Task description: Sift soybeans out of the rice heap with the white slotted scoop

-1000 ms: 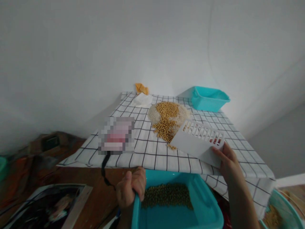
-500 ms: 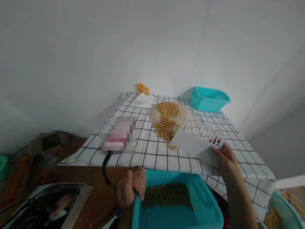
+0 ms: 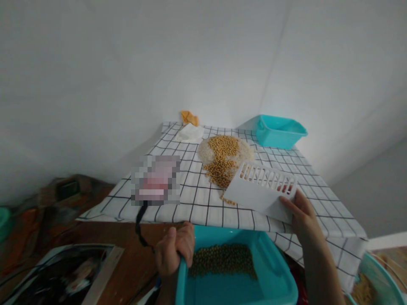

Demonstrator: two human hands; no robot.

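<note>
My right hand (image 3: 302, 214) grips a white slotted plastic scoop (image 3: 259, 190) by its right end. The scoop lies tilted on the checked tablecloth (image 3: 197, 199), its left edge touching the near tail of a pile of soybeans (image 3: 223, 159) mixed with white rice. My left hand (image 3: 174, 250) is closed on the left rim of a turquoise tub (image 3: 273, 279), held below the table's front edge. Soybeans (image 3: 224, 259) cover the tub's bottom.
A second turquoise tub (image 3: 280, 131) stands at the table's far right corner. A white tissue (image 3: 190, 133) and an orange scrap (image 3: 189, 117) lie at the back. A blurred pink object (image 3: 155, 180) sits left of the pile. A basin with grain (image 3: 375, 284) is at lower right.
The scoop has slid a little to the left and nearer, pushing the loose beans at the pile's tail toward the table's front edge. The left hand and tub have stayed put.
</note>
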